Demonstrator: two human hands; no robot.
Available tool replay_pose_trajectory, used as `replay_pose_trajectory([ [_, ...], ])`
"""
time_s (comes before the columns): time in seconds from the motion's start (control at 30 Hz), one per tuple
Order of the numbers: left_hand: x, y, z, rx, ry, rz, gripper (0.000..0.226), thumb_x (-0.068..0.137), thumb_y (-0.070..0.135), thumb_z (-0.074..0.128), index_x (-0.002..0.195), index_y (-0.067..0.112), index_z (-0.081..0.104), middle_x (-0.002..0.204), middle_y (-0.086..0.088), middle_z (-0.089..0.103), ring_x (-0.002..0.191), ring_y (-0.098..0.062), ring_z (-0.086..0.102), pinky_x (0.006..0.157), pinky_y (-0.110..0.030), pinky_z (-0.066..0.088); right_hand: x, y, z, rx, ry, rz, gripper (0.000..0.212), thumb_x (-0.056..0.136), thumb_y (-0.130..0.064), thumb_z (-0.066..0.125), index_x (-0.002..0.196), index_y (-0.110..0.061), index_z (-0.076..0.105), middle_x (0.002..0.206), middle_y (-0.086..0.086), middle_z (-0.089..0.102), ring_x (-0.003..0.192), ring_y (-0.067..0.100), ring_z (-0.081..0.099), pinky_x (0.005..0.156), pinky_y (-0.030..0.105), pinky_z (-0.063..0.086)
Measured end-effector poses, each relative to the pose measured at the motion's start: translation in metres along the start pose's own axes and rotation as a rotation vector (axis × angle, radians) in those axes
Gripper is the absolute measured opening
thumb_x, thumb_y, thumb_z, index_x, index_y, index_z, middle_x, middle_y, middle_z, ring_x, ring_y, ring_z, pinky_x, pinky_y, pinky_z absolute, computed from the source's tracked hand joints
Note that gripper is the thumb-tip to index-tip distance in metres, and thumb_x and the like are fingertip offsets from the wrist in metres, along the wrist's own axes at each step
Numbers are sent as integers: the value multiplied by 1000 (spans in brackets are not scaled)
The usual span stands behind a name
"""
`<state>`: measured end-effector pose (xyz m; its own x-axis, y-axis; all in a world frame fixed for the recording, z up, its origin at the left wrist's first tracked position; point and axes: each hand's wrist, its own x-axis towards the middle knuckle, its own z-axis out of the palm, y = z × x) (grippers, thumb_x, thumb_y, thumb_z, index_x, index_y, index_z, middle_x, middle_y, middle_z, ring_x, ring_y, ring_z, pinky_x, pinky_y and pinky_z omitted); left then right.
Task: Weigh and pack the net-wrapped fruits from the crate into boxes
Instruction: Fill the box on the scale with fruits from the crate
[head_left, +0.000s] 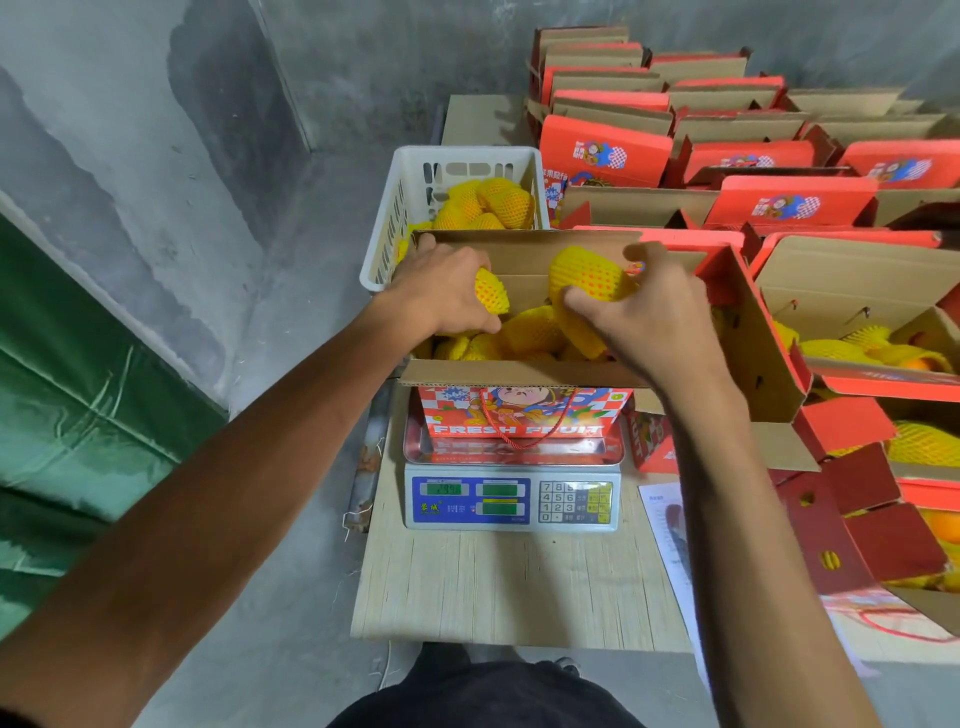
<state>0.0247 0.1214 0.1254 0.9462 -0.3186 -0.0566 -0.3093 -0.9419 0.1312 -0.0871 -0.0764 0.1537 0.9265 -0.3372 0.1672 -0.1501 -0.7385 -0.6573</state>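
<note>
A red "FRESH FRUIT" box (524, 413) with its flaps open stands on a digital scale (511, 501). Several yellow net-wrapped fruits (530, 332) fill it. My left hand (441, 291) grips one net-wrapped fruit (491, 292) at the box's left side. My right hand (649, 312) holds a larger net-wrapped fruit (587, 275) above the pile. Behind the box, a white plastic crate (410, 208) holds more net-wrapped fruits (493, 202).
The scale sits on a pale wooden table (493, 582). Many open red boxes (753, 156) crowd the right and back, some with fruit inside. A paper sheet (670, 525) lies right of the scale. A green tarp (67, 415) covers the left.
</note>
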Motion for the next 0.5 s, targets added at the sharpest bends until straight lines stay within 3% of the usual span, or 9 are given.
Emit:
replay_pose_trajectory([
  [0.13, -3, -5, -1, 85, 60, 1, 83, 67, 64, 79, 139, 29, 56, 126, -10, 65, 123, -35, 43, 98, -45, 39, 29, -15, 30, -163, -197, -124, 67, 78, -55, 80, 116, -2, 66, 116, 24, 67, 112, 39, 59, 88, 42, 51],
  [0.27, -5, -8, 0, 109, 72, -5, 83, 68, 65, 80, 138, 28, 57, 128, -8, 65, 125, -33, 41, 102, -45, 37, 46, -20, 62, -288, -397, -186, 71, 78, -53, 82, 124, -3, 62, 127, 23, 61, 119, 38, 56, 93, 42, 51],
  [0.4, -8, -11, 0, 129, 72, -50, 80, 70, 65, 80, 136, 26, 58, 128, -9, 63, 129, -34, 39, 106, -45, 35, 57, -10, 78, -317, -436, -178, 71, 77, -52, 83, 124, -4, 61, 127, 22, 62, 116, 38, 59, 89, 40, 52],
  [0.5, -11, -13, -2, 102, 73, -72, 79, 71, 63, 81, 136, 24, 57, 130, -10, 62, 132, -35, 37, 108, -46, 35, 59, -5, 85, -332, -429, -160, 58, 76, -52, 84, 105, -8, 61, 121, 21, 64, 107, 37, 62, 77, 36, 48],
])
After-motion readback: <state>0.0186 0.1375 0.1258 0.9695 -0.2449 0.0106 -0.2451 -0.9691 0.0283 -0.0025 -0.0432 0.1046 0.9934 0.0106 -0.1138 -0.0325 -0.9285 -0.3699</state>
